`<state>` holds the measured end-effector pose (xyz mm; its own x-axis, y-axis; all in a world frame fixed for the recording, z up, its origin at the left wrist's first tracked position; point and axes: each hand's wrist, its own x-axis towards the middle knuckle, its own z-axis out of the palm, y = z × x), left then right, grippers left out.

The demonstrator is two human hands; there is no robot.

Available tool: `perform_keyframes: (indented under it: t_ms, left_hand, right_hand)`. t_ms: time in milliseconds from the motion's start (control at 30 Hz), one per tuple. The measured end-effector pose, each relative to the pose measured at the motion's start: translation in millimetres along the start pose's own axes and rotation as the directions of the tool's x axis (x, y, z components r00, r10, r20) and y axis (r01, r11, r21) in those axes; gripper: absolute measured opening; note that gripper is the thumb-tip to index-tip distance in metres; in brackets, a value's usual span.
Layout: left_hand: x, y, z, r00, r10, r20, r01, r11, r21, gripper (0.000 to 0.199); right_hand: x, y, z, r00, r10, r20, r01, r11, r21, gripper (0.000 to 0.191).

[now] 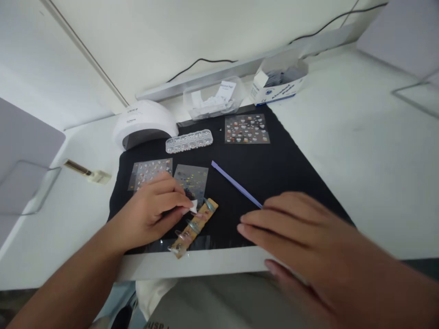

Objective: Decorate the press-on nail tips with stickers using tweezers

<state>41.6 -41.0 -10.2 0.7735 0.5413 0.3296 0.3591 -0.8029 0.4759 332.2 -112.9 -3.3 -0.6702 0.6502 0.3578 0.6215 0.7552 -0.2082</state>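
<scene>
My left hand (pixel 161 208) pinches a small folded white wipe (pixel 194 206) between thumb and fingertips. The wipe is at the upper part of a yellowish strip (pixel 197 228) that carries several glossy false nails (pixel 192 225) in pale pink and blue-green tones. My right hand (pixel 291 233) hovers over the front right of the black mat, fingers stretched out and slightly blurred. Its fingertips are by the lower end of a slim purple tool (pixel 236 184), perhaps tweezers; whether they touch it I cannot tell. Part of a sticker sheet (pixel 192 178) lies behind my left hand.
On the black mat (pixel 291 169) are a clear bead case (pixel 189 141) and further sticker sheets (pixel 247 129). A white nail lamp (pixel 147 119), a clear tray (pixel 214 103) of wipes and an alcohol pad box (pixel 279 84) stand behind. A gold-capped polish bottle (pixel 99 177) lies left.
</scene>
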Motion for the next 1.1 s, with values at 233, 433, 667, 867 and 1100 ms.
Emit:
perform_keyframes:
  t_ms: [233,433,667,867,1100]
  left_hand:
    - [0,3,4.2,0.998,0.051,0.021,-0.052,0.997,0.060,0.013]
    - [0,5,5.4,0.996,0.080,0.039,-0.084,0.991,0.104,0.017]
    - [1,6,11.3,0.995,0.059,0.079,-0.070,0.988,0.140,0.016]
    - [5,7,11.7,0.994,0.045,0.096,-0.059,0.988,0.139,0.016]
    - [8,10,12.7,0.993,0.037,0.113,-0.055,0.987,0.153,0.018]
  right_hand:
    - [-15,-34,56,0.998,0.061,-0.005,-0.061,0.998,-0.015,0.044]
    - [-4,-38,65,0.996,0.091,0.020,-0.090,0.994,-0.069,0.047]
    - [3,-39,74,0.995,0.090,0.044,-0.086,0.994,-0.070,0.055]
    - [11,-38,76,0.994,0.081,0.070,-0.076,0.995,-0.067,0.058]
    - [11,-39,77,0.993,0.095,0.072,-0.089,0.993,-0.081,0.057]
